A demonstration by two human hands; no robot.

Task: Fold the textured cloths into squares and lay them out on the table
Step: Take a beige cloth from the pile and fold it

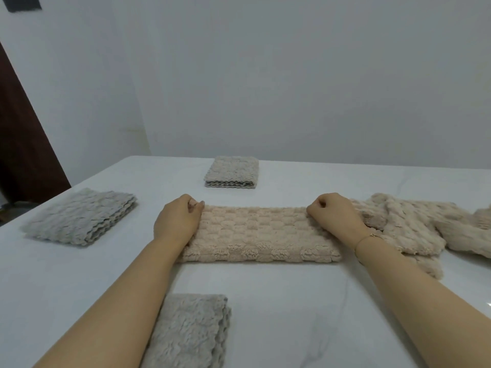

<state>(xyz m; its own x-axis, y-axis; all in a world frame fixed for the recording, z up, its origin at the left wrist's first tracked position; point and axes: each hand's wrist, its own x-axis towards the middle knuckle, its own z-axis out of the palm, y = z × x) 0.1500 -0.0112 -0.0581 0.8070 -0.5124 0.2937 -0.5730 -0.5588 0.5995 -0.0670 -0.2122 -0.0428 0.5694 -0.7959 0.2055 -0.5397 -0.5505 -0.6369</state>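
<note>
Lying flat, beige cloth (255, 232) long axis left-right.

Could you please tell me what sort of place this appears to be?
Probably a plain indoor room set up for cloth folding: a white marble-look table against bare white walls, with folded grey cloths laid out.

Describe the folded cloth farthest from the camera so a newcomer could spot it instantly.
On the white table, look past the beige strip toward the wall. The far folded cloth lies alone near the back edge. Unlike the two grey squares nearer the camera, it is pale grey-beige and looks smallest.
</note>
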